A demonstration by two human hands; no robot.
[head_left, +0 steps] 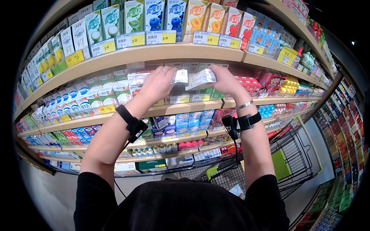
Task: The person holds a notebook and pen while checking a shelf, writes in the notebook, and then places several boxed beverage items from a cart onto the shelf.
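Observation:
My right hand point(224, 78) grips a white drink carton point(201, 78), which tilts over a middle shelf with its printed end up. To the left of it, my left hand point(159, 81) has its fingers over another white carton point(180, 76); much of that one is hidden under the hand. The two cartons lie close together with a narrow gap between them. Left of my left hand stand red-and-white cartons point(137, 79) and white-and-green milk cartons point(121, 89). Behind my hands, more pale cartons point(189, 68) sit deeper on the shelf.
Above is a wooden shelf edge point(150, 55) with price tags point(162, 37) and fruit drink cartons point(154, 17). Red packs point(245, 83) stand right of my right hand. Lower shelves hold blue packs point(188, 122) and bottles point(162, 148). A wire shopping cart point(300, 153) stands at lower right.

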